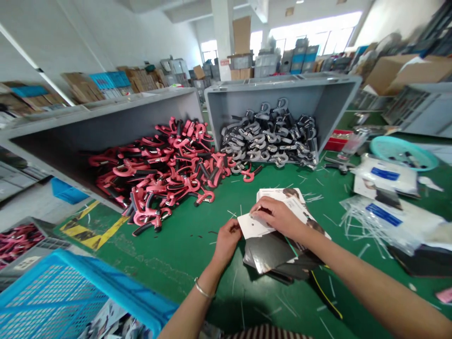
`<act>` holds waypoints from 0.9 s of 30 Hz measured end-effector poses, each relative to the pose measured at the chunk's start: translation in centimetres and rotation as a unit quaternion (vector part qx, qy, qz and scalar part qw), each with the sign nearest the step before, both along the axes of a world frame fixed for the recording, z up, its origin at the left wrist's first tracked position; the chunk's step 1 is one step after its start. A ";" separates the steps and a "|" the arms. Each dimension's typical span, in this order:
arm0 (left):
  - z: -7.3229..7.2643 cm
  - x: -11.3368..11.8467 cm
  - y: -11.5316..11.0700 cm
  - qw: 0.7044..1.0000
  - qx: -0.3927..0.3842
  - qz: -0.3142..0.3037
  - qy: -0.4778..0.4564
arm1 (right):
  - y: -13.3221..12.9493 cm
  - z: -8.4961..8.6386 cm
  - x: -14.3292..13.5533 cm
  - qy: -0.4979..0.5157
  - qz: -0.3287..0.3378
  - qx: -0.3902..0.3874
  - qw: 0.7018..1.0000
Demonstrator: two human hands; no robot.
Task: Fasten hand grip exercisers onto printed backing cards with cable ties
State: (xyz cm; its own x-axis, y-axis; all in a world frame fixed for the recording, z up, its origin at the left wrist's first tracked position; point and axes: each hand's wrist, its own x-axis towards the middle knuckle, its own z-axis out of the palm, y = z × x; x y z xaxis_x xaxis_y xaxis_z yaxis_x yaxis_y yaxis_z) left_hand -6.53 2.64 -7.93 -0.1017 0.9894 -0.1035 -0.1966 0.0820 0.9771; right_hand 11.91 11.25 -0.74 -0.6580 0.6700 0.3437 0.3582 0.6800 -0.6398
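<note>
1. Far left: blue crate (pixel 63 292) at the bench (pixel 176 254) edge, pink grips (pixel 158 174) heaped in a grey bin.
2. Left hand (pixel 226 240): fingers pinched on the white card (pixel 252 226), at its left edge.
3. Right hand (pixel 278 216): fingers pressed together on the same card, atop the card stack (pixel 275 254); many cards apparently left.
4. Right: grey grips (pixel 271 139), bagged packs (pixel 384 207), unused.

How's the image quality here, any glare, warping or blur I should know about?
Head view: windows at the back are blown out white; wide-lens warping bends the grey bins and shelf edges; the left hand, right hand and white card are sharp; a soft shadow falls under the card stack.
</note>
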 end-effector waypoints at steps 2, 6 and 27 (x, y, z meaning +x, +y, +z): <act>0.2 -1.0 -1.9 0.999 -0.015 -0.037 0.015 | 0.0 0.3 0.2 0.001 -0.002 -0.022 1.000; 0.7 -2.1 -4.7 0.997 0.006 -0.053 0.057 | 0.1 0.7 0.0 -0.016 0.007 -0.048 0.999; 1.1 2.4 -0.8 0.996 0.072 0.045 0.002 | -1.0 1.0 0.5 0.009 0.040 -0.016 0.999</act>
State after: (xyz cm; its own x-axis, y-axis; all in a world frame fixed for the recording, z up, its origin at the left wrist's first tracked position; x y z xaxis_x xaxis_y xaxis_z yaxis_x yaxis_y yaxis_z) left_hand -4.17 1.87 -6.84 -0.1901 0.9809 0.0401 -0.1927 -0.0773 0.9782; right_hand 12.39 10.28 0.26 -0.7039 0.6264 0.3349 0.2916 0.6848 -0.6679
